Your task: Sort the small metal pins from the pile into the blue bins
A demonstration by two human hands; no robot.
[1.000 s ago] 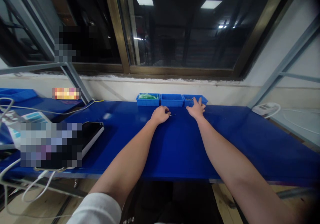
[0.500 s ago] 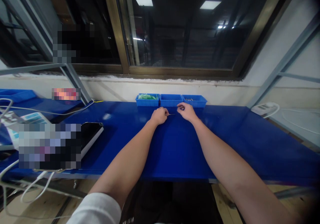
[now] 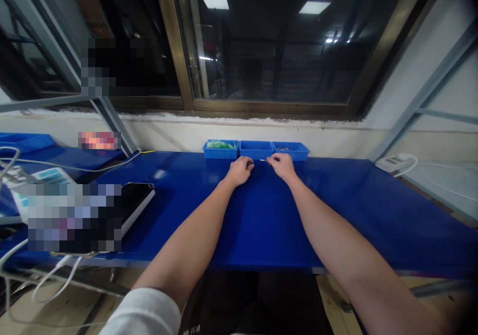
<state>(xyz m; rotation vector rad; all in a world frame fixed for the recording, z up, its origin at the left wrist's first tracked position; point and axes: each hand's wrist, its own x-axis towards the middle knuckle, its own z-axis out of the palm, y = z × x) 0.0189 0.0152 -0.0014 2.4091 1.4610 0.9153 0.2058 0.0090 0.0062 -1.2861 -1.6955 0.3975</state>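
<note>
My right hand (image 3: 282, 166) pinches one end of a small thin light-coloured stick (image 3: 263, 160), which points left toward my other hand. Its exact kind is too small to make out. My left hand (image 3: 241, 170) is just across a narrow gap, fingers loosely curved and apart, with nothing visible in them. Both hands are over the far part of the blue table (image 3: 261, 220). Behind them stand three blue bins: the left bin (image 3: 220, 153) holds green packets, the middle bin (image 3: 256, 154) shows a bare inside, and the right bin (image 3: 295, 155) holds small metallic pieces.
A dark device (image 3: 136, 200) with white cables lies on the table's left side, partly pixelated. At the right edge is a white power strip (image 3: 396, 163). Grey metal posts (image 3: 114, 126) rise at either side. A wall and window (image 3: 276, 51) close off the back.
The thin stick has passed from my left hand to my right. My right fingers have closed on it, while my left fingers have loosened and moved slightly away.
</note>
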